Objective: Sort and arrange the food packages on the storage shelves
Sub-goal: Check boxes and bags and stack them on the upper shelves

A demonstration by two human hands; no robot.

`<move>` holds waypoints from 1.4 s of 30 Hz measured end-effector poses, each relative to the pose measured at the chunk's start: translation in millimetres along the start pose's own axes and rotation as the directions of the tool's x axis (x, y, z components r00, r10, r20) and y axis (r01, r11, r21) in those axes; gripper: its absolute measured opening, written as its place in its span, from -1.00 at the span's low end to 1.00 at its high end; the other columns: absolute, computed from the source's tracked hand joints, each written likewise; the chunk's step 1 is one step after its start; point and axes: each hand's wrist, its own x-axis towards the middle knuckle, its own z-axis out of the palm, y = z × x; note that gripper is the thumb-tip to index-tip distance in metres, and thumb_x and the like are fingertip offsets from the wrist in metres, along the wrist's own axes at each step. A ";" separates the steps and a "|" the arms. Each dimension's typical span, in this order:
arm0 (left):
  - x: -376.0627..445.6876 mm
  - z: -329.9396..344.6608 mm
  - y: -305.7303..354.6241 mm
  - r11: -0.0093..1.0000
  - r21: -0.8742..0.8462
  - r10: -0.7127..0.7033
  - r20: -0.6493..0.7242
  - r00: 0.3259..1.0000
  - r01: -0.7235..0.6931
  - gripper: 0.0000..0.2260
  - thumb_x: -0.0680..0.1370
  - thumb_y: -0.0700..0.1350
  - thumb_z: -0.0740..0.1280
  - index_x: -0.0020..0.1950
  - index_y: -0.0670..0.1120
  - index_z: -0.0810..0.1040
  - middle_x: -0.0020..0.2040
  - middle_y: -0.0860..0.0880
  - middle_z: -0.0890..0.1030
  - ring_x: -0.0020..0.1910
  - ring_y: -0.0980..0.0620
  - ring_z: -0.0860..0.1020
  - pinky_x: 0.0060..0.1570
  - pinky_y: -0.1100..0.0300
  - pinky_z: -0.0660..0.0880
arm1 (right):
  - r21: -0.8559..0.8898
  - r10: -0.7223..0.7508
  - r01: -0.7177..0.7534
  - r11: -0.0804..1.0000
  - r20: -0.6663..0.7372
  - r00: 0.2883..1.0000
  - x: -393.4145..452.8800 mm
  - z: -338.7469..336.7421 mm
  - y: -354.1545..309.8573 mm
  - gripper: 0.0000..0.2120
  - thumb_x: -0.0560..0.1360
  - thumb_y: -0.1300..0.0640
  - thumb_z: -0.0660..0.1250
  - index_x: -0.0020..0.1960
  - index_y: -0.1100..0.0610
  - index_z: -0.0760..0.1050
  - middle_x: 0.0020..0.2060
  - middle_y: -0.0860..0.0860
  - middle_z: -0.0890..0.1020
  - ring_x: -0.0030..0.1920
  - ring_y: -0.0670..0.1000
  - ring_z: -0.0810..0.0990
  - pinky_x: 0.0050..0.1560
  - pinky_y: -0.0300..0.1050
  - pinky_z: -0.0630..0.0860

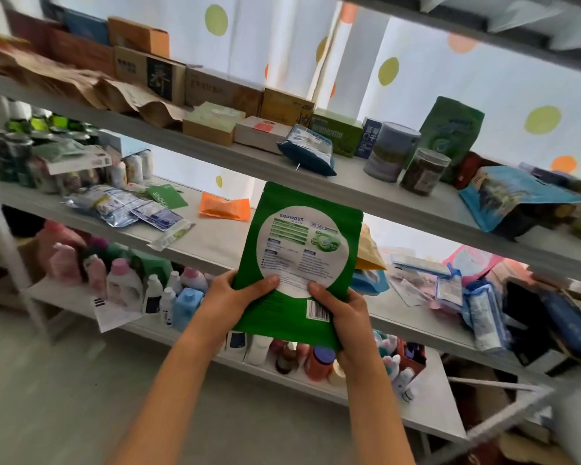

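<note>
A green pouch [299, 263] is held upright in front of the shelving, printed back panel facing the camera, and serves as the reference for all positions below. Its lower left edge is gripped by the left hand [239, 293], the thumb laid across the panel and the remaining fingers curled behind; its lower right corner is gripped by the right hand [342, 317] in the same manner, thumb on the front beside the barcode. The pouch is not yet placed on any shelf. Above and to the right of the pouch, on the upper shelf [249, 156], a second green pouch [450, 132] of matching colour is stood upright behind a white tin [391, 151] and a clear jar [423, 171]; this is judged the likely destination, although that cannot be confirmed. Directly above the pouch a blue-and-white packet [311, 151] is laid flat, and above and to the left a row of cartons [215, 85] is lined up in apparent order. Left of the pouch, on the middle shelf [212, 236], an orange packet [223, 206] and several silver sachets [128, 206] are scattered loose. To the right, blue packets [483, 307] are heaped in disorder. The sorting is judged partly complete, with most loose packets left to arrange.
</note>
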 end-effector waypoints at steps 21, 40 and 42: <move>4.5 -13.9 5.3 0.991 0.102 0.111 -0.215 0.970 -0.091 -0.57 0.33 0.01 0.59 0.10 -0.01 0.50 0.00 0.09 0.64 -0.08 0.14 0.63 -0.26 0.37 0.54 | 0.076 0.070 -0.079 0.994 0.119 0.990 15.1 10.8 14.7 -0.29 0.23 0.17 0.65 0.31 0.19 0.46 0.12 0.16 0.70 0.12 0.23 0.69 0.12 0.19 0.63; 12.4 10.5 -13.1 0.939 0.308 0.194 -0.113 0.974 -0.151 -0.15 0.26 0.31 0.54 0.46 0.29 0.23 0.55 0.08 0.16 0.52 -0.03 0.22 0.39 -0.03 0.40 | 0.197 0.022 -0.058 0.979 0.178 0.984 6.9 21.0 11.5 -0.61 0.57 -0.13 0.26 0.34 -0.01 0.49 0.22 0.05 0.67 0.22 0.11 0.66 0.20 0.15 0.58; 9.4 19.1 -9.9 0.960 0.267 0.110 -0.076 0.991 -0.087 0.03 0.15 0.46 0.48 0.53 0.31 0.12 0.61 0.10 0.02 0.57 -0.07 0.11 0.46 -0.09 0.29 | 0.184 0.065 -0.101 0.978 0.193 0.979 5.6 26.0 10.3 -0.52 0.60 -0.24 0.09 0.33 -0.03 0.54 0.25 0.03 0.66 0.27 0.13 0.62 0.34 0.23 0.49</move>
